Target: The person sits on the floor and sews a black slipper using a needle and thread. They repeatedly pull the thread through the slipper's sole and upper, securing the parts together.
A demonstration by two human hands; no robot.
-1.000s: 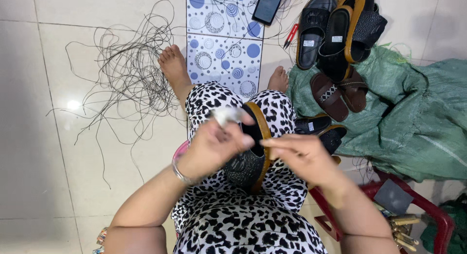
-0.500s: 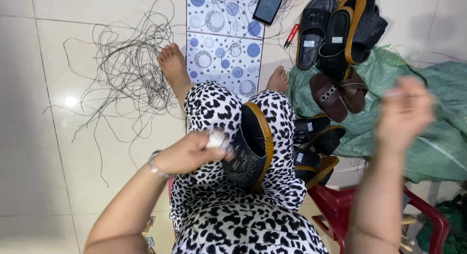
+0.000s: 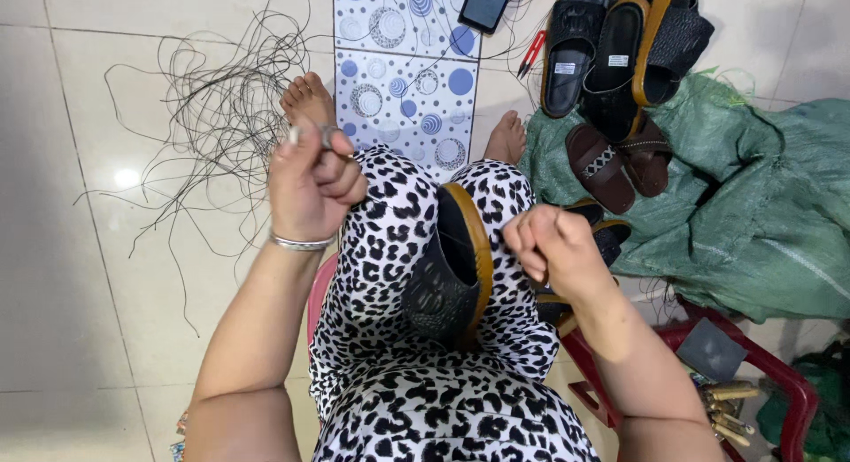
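I see my left hand raised above the left knee, fingers curled shut and pinching a small pale object at the fingertips; I cannot tell what it is. A silver bangle rings that wrist. My right hand sits over the right thigh, fingers bunched together in a pinch; whether it grips a thread I cannot tell. The two hands are well apart, with the sandal between them. That sandal, black with a tan-edged sole, rests on its side on the lap of the leopard-print dress, touching neither hand.

Beyond my left hand, a loose tangle of dark thread spreads over the white floor tiles. Ahead, between the bare feet, lies a blue-dotted patterned tile strip, with a dark phone at its far end and a red tool just beside it. Beyond my right hand, a stack of black sandals and a brown pair lie at the edge of a green sack. Below my right forearm stands a red stool.
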